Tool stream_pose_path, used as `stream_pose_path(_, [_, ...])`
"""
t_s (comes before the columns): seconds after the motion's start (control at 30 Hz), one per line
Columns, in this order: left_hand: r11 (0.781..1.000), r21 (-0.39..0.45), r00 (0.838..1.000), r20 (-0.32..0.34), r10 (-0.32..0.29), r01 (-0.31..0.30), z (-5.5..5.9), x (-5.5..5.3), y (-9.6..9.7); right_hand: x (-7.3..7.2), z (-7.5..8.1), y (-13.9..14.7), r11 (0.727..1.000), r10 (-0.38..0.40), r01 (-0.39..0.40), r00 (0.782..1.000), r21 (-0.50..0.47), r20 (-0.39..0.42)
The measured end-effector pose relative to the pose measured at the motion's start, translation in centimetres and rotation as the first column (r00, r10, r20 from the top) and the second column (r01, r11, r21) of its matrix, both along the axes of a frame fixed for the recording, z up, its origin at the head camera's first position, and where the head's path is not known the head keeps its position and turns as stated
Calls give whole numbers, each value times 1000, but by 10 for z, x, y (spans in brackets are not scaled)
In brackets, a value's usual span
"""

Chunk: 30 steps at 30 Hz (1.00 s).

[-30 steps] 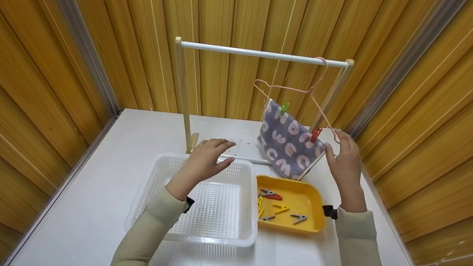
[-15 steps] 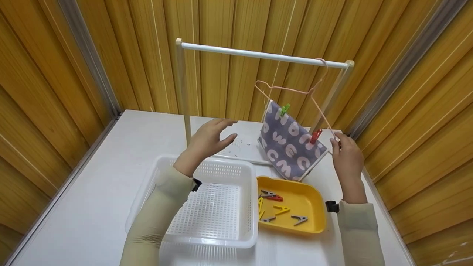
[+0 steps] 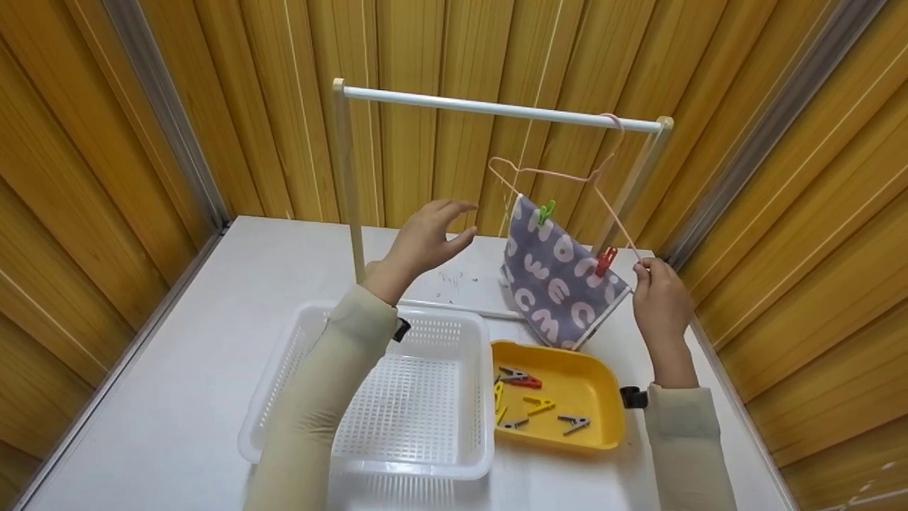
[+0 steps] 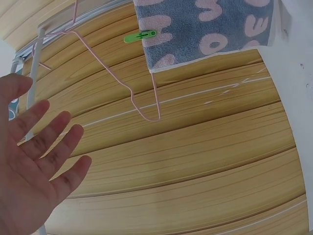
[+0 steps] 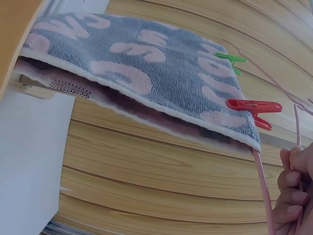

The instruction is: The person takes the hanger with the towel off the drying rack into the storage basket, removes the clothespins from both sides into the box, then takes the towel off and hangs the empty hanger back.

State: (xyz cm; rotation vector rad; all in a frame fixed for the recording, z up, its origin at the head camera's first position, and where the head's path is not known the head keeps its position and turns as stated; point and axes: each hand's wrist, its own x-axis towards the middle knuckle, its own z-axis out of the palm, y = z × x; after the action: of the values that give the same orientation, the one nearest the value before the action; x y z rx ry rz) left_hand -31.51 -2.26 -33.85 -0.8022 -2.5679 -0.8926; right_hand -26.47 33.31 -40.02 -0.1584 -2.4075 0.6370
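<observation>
Pinching pink hanger (image 3: 557, 173) — right hand (image 3: 662, 301); left hand (image 3: 429, 238) loosely spread — sleeve (image 3: 340, 369) hiding part of white basket (image 3: 418, 408), yellow tray (image 3: 592, 387) beside.

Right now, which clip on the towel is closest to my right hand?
The red clip, clamped to the towel at the end by your right hand; the green clip sits higher up, farther from that hand.
</observation>
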Motion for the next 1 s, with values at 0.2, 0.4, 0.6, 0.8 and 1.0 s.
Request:
stream_pose_path(0.2, [1000, 14, 999, -40, -8, 9, 6, -10, 10, 4, 2, 1, 999, -28, 28, 999, 21, -32])
stream_pose_path(0.4, [999, 7, 996, -86, -32, 33, 13, -18, 20, 9, 8, -1, 999, -31, 34, 997, 30, -73])
stream_pose_path(0.6, [999, -30, 999, -38, -37, 36, 20, -25, 27, 16, 13, -3, 999, -16, 20, 991, 27, -133])
stream_pose_path(0.8, [996, -87, 999, 30, -13, 16, 31, -35, 30, 20, 21, -5, 1000, 15, -11, 985, 23, -172])
stream_pose_path(1.0, [995, -104, 1000, 16, 5, -4, 38, -41, 31, 29, 29, -8, 999, 54, -50, 978, 21, -204])
